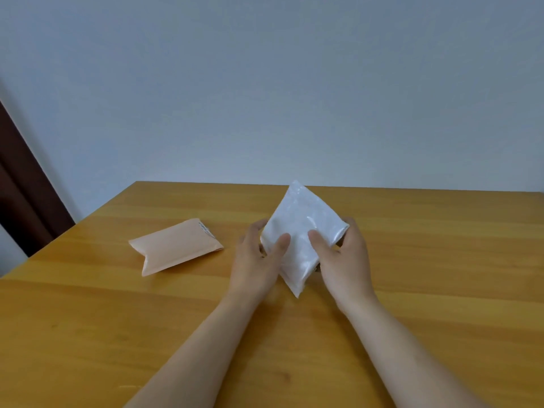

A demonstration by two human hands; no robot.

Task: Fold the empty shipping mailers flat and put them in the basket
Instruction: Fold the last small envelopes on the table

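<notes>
Two bare forearms reach forward over the wooden table [412, 237]. The left hand [259, 254] and right hand [343, 257] both grip a white mailer [300, 228], thumbs pressed on its top face, fingers curled behind. It is lifted, tilted corner-up. A pink mailer [173, 245] lies flat on the table, left of the hands, apart from them.

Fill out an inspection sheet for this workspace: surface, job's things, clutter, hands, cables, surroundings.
Surface: orange-brown wooden table.
Job's things: white glossy plastic mailer held up, tilted; peach padded mailer lying on the table to its left; basket not in view.
Clutter: nothing seen.
Hands: left hand and right hand each grip the white mailer, thumbs on top.
Cables: nothing seen.
Surroundings: pale grey-blue wall; dark brown door frame at left.
</notes>
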